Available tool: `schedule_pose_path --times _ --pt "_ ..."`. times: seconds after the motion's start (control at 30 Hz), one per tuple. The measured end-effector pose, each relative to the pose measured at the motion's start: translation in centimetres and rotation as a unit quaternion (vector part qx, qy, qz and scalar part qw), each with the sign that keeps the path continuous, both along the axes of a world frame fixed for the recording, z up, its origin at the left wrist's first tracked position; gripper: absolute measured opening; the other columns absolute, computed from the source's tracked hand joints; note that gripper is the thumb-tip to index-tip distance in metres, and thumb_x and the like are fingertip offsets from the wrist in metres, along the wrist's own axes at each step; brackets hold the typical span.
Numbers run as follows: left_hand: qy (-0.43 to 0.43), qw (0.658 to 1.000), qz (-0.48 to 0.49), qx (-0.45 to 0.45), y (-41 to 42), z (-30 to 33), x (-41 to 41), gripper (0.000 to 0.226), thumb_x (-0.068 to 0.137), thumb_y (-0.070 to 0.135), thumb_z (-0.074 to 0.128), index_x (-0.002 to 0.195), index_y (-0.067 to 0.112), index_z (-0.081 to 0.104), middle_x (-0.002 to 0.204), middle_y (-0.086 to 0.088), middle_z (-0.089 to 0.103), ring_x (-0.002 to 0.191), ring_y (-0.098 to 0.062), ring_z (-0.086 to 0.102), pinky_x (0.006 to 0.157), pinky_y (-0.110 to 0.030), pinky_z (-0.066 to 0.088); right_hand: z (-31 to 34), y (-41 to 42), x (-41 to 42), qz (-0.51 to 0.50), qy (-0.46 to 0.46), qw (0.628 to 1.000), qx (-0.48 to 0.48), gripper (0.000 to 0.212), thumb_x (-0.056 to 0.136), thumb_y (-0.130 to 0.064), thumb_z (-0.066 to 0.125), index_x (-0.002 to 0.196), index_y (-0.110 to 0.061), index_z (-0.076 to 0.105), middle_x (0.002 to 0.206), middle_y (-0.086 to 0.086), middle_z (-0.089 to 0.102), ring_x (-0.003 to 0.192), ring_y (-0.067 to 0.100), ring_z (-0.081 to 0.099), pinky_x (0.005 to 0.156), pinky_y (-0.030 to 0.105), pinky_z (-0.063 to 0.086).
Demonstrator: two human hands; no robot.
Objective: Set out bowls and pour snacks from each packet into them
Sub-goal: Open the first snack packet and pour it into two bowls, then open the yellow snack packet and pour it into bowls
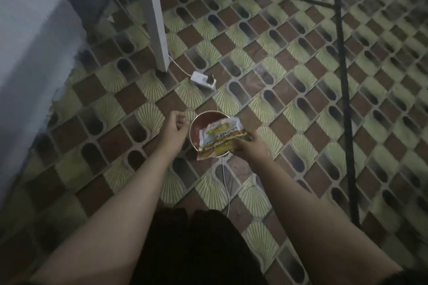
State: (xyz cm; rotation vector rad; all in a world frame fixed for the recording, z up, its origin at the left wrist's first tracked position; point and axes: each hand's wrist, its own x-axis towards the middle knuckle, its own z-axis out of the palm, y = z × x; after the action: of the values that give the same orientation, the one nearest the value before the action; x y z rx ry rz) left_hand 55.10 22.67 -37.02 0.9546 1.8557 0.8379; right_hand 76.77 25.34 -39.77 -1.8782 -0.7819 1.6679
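While the left hand (174,125) hangs just left of the bowl (198,125), in the middle of the frame, its fingers are loosely curled and it holds nothing. It does not seem to touch the rim, but the dim light makes this hard to tell.

The bowl stands on the patterned floor (301,99). It is round, with a pale rim and a dark red inside, and the part I can see looks empty.

The packet (221,137) lies over the right half of the bowl and hides it. Its long axis goes from the lower left to the upper right of the frame, and the upper end is above the middle of the bowl. It is a pale, crinkled packet with yellow and green print. I cannot tell if it is already open.

The right hand (251,147) is just right of the bowl and pinches the packet at its lower right edge. This hand is the nearer one for pouring; in my judgement the mouth must tip down toward the bowl's middle.

A white charger (202,78) with its cable lies higher in the frame, well apart.
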Motion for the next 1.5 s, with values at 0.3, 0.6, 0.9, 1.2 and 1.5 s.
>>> schedule_pose_path --times 0.3,0.6,0.9,1.2,1.5 --pt "-0.017 0.999 0.005 -0.046 3.0 -18.2 1.3 0.018 0.099 0.02 0.05 0.117 0.018 0.05 0.101 0.011 0.053 0.085 0.0 0.051 0.062 -0.019 0.04 -17.6 3.7 -1.6 -0.048 0.017 0.995 -0.083 0.038 0.095 -0.002 0.058 0.128 0.014 0.047 0.101 0.017 0.059 0.079 0.022 0.062 0.051 0.017 0.055" --pt "-0.056 0.998 0.02 -0.028 2.0 -4.9 2.4 0.019 0.1 0.019 0.047 0.12 0.019 0.049 0.104 0.013 0.052 0.084 0.004 0.052 0.058 -0.011 0.037 -3.6 3.9 -5.4 -0.08 0.015 0.997 -0.003 0.021 0.096 -0.004 0.051 0.114 -0.014 0.053 0.102 0.014 0.067 0.085 0.026 0.071 0.065 0.031 0.061" --pt "-0.044 0.972 0.147 0.178 -0.2 25.6 -1.6 0.037 0.09 -0.004 0.047 0.098 0.032 0.051 0.098 0.012 0.057 0.09 -0.001 0.056 0.073 -0.017 0.043 29.8 1.7 -13.0 0.1 0.056 0.954 0.276 0.019 0.094 -0.01 0.054 0.096 -0.027 0.062 0.094 0.0 0.069 0.076 0.018 0.065 0.069 0.037 0.059" --pt "0.079 0.868 0.333 0.36 -14.1 42.6 -12.2 0.04 0.084 -0.008 0.04 0.104 0.025 0.05 0.102 0.013 0.058 0.092 -0.002 0.057 0.071 -0.004 0.041 46.5 -7.7 -25.6 0.329 0.169 0.825 0.428 0.019 0.095 -0.008 0.048 0.099 -0.019 0.064 0.088 -0.006 0.068 0.068 0.009 0.061 0.061 0.024 0.056" --pt "0.223 0.72 0.525 0.395 -35.6 45.4 -24.9 0.034 0.085 -0.008 0.045 0.096 0.023 0.053 0.094 0.009 0.059 0.079 0.001 0.057 0.068 -0.009 0.041 49.7 -24.7 -42.2 0.501 0.285 0.689 0.438 0.021 0.093 -0.004 0.048 0.098 -0.017 0.064 0.085 -0.008 0.067 0.07 0.01 0.058 0.058 0.021 0.053"
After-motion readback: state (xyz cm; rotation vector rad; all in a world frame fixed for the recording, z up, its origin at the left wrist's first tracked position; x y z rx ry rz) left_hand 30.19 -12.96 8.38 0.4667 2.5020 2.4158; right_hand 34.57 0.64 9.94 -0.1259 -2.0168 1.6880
